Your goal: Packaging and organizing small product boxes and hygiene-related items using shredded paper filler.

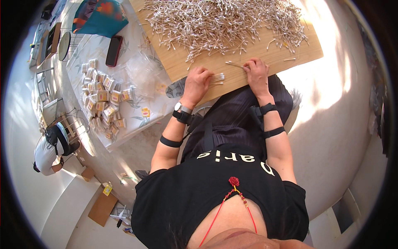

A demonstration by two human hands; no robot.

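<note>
A big loose heap of white-tipped cotton swabs (224,25) covers the far part of a wooden board (309,50). Near the board's front edge, my left hand (196,86) is closed around one end of a small bundle of cotton swabs (218,77), whose white tips point to the right. My right hand (258,75) pinches a cotton swab (234,64) between thumb and fingers, its free end reaching left toward the bundle. A gap separates the two hands. A stray swab (289,59) lies on the board right of my right hand.
Left of the board, a table with a pale patterned cover (139,112) bears a pile of small packs (101,95), thin clear plastic bags (143,74), a dark phone (114,51) and a teal bag (105,23). Another person (49,149) bends over at the far left.
</note>
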